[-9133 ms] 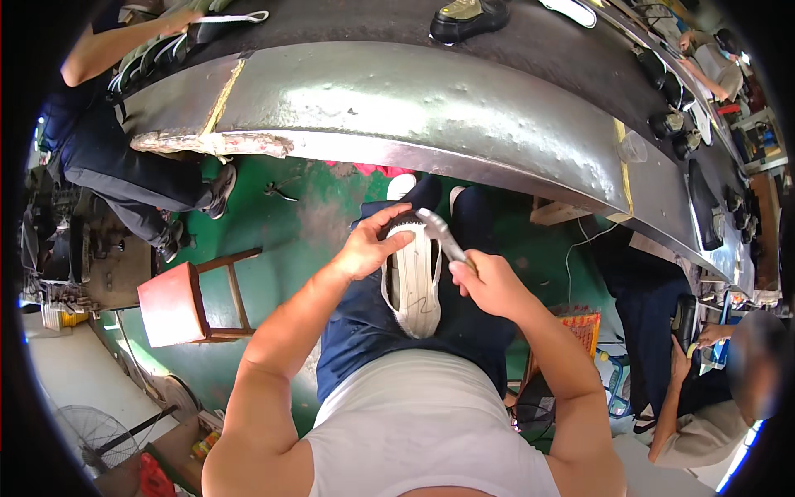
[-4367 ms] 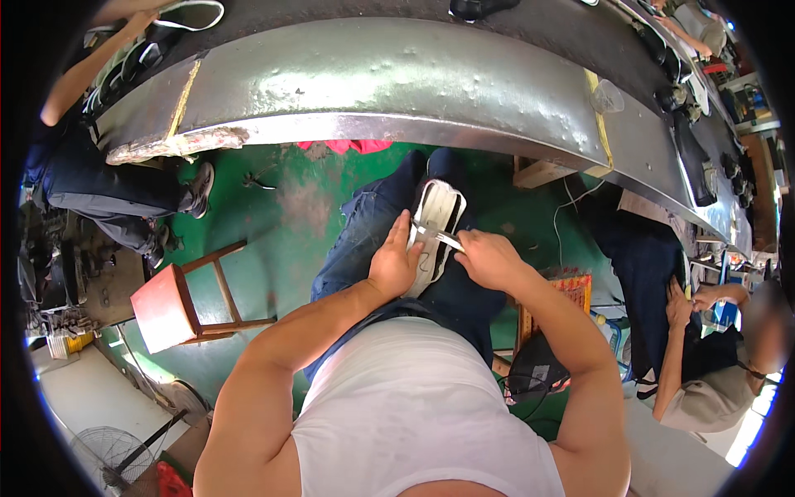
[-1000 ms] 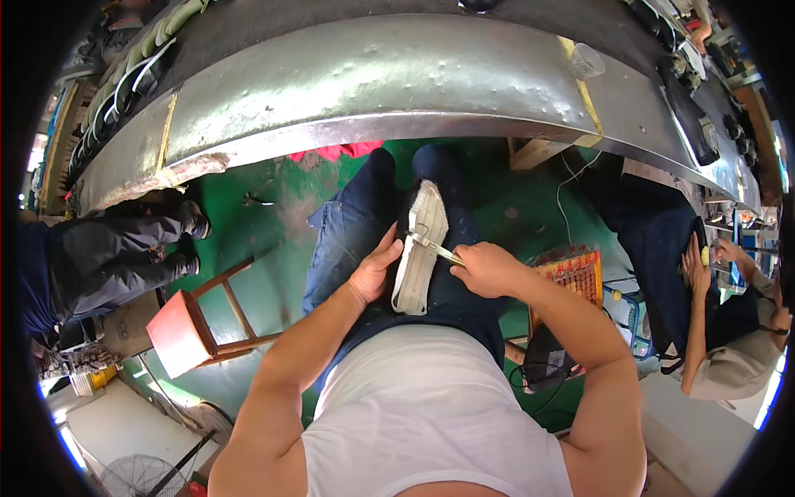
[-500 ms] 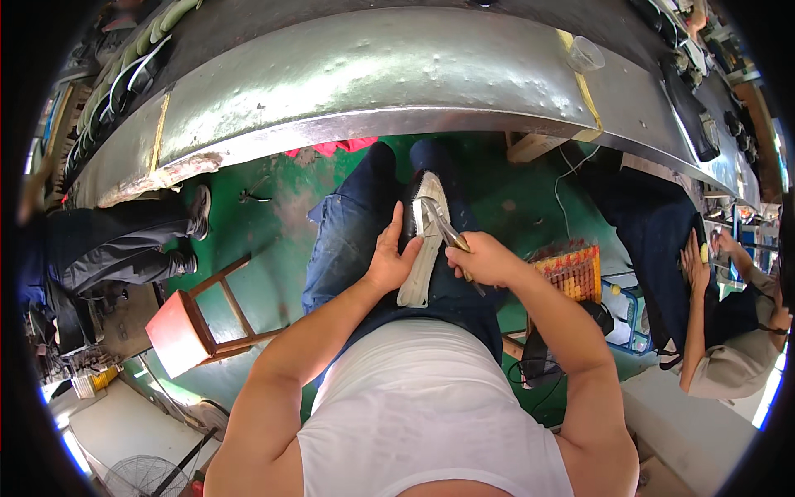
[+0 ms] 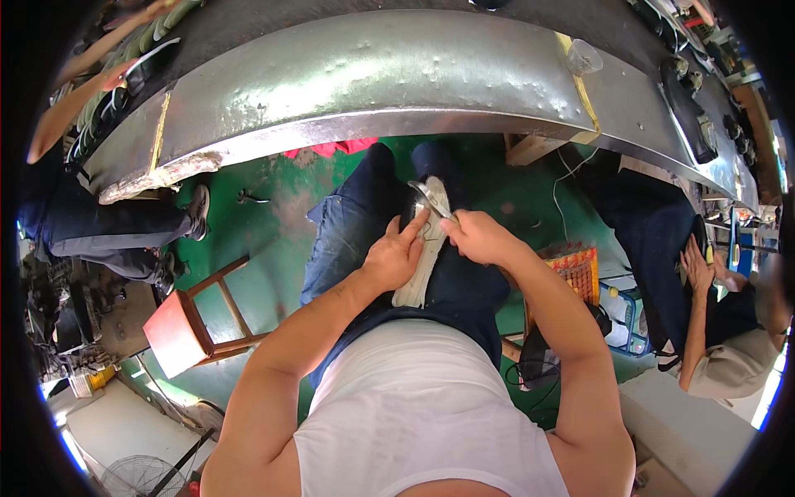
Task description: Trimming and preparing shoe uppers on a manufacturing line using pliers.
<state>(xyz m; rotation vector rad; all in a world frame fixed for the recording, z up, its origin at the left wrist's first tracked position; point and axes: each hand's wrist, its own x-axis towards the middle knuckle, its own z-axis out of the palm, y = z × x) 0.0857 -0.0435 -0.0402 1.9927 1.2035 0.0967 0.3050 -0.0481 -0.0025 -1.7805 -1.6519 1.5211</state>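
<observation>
A shoe (image 5: 418, 273) lies across my lap between my thighs, with its pale sole side up and its narrow end towards my body. My left hand (image 5: 392, 261) grips the shoe's left side, a finger and thumb near the sole's middle. In my right hand (image 5: 482, 238) is a pair of metal pincers (image 5: 432, 200), with the fingers closed round the handles. The curved jaws lie over the far half of the shoe, just beyond my left fingertips. I cannot tell whether the jaws touch the sole. My hand hides most of the handles.
A metal-topped bench (image 5: 373, 74) runs across the front, with a clear plastic cup (image 5: 585, 56) on it. A red-seated stool (image 5: 176, 333) lies tipped on the green floor at left. People sit or stand on both sides. An orange woven basket (image 5: 573, 277) stands at right.
The pincers have swung so their jaws sit further left and away from me. My left hand has shifted onto the sole. At far left, another person's arms now reach over the bench.
</observation>
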